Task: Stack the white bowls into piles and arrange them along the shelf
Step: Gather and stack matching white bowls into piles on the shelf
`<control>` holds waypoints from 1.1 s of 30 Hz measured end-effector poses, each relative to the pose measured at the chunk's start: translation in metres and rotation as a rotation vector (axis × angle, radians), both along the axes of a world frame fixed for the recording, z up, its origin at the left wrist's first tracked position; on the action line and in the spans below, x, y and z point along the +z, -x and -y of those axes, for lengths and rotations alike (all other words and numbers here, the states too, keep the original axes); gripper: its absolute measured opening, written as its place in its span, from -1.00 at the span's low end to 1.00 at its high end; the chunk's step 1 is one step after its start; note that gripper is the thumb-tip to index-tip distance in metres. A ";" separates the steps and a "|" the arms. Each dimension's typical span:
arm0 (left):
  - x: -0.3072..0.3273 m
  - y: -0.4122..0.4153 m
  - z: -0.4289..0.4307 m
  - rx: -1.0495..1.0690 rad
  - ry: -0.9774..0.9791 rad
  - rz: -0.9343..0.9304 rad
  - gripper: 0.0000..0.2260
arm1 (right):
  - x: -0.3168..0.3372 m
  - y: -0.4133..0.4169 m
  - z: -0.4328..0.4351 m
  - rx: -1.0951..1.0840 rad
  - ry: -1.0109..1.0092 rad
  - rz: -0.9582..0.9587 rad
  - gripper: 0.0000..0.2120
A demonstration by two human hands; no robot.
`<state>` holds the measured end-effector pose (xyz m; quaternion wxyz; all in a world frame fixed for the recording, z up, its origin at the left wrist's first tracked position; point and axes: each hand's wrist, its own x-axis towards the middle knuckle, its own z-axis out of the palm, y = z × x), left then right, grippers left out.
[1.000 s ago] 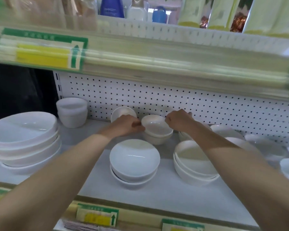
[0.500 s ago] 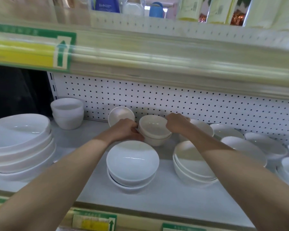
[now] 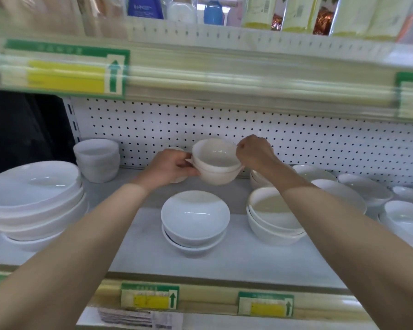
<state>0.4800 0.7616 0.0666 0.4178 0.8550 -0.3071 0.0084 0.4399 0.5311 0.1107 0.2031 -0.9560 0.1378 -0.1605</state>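
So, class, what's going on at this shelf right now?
A person holds a pair of nested white bowls in both hands: the left hand grips one side, the right hand pinches the opposite rim. The pair seems raised just off the shelf, before the pegboard. A centre pile, a right pile and a larger left pile already stand there.

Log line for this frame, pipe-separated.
left hand: grips small nested bowls | right hand: pinches their right rim | location: near pegboard, behind front stack

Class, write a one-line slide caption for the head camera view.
Left hand and right hand grip two nested white bowls before the pegboard, behind stacked bowls on the shelf.
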 end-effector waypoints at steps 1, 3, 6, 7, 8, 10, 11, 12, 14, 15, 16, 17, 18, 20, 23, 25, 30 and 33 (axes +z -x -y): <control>0.004 0.004 -0.004 -0.006 0.012 0.000 -0.72 | 0.003 0.006 -0.002 0.004 -0.017 0.029 -0.77; 0.013 0.014 -0.012 -0.011 0.024 0.006 -0.72 | 0.008 0.020 -0.007 0.012 -0.050 0.089 -0.71; 0.023 0.032 -0.024 -0.009 0.043 -0.003 -0.68 | 0.012 0.042 -0.019 0.022 -0.100 0.155 -0.70; 0.024 0.038 -0.028 -0.001 0.051 -0.011 -0.69 | 0.012 0.048 -0.023 0.019 -0.118 0.166 -0.70; 0.026 0.044 -0.032 0.006 0.053 -0.006 -0.70 | 0.012 0.053 -0.027 0.014 -0.133 0.175 -0.70; 0.030 0.055 -0.038 0.014 0.029 0.025 -0.71 | 0.014 0.063 -0.035 0.010 -0.139 0.189 -0.70; 0.031 0.060 -0.042 0.011 0.008 0.041 -0.72 | 0.015 0.068 -0.039 0.004 -0.134 0.188 -0.69; 0.032 0.064 -0.045 0.004 -0.006 0.049 -0.73 | 0.016 0.072 -0.043 -0.005 -0.129 0.183 -0.69; 0.031 0.071 -0.051 0.001 -0.002 0.052 -0.75 | 0.019 0.080 -0.050 -0.025 -0.116 0.166 -0.70; 0.030 0.075 -0.054 0.000 0.013 0.055 -0.76 | 0.020 0.084 -0.054 -0.038 -0.112 0.156 -0.70; 0.029 0.078 -0.057 -0.001 0.028 0.060 -0.75 | 0.021 0.087 -0.057 -0.051 -0.112 0.145 -0.70; 0.028 0.082 -0.060 -0.002 0.043 0.066 -0.74 | 0.023 0.092 -0.060 -0.065 -0.112 0.133 -0.69; 0.026 0.085 -0.062 -0.005 0.059 0.070 -0.72 | 0.024 0.096 -0.063 -0.078 -0.114 0.122 -0.69; 0.023 0.091 -0.067 -0.003 0.078 0.078 -0.65 | 0.026 0.104 -0.068 -0.097 -0.120 0.103 -0.70; 0.016 0.097 -0.073 0.014 0.064 0.088 -0.67 | 0.026 0.116 -0.074 -0.111 -0.095 0.069 -0.76; 0.011 0.100 -0.075 0.008 0.056 0.087 -0.73 | 0.022 0.121 -0.076 -0.091 -0.055 0.055 -0.74; 0.001 0.112 -0.077 -0.001 0.029 0.098 -0.78 | 0.006 0.125 -0.077 -0.044 0.020 0.043 -0.70; -0.001 0.117 -0.076 -0.007 0.009 0.116 -0.77 | -0.002 0.129 -0.075 -0.026 0.012 0.059 -0.74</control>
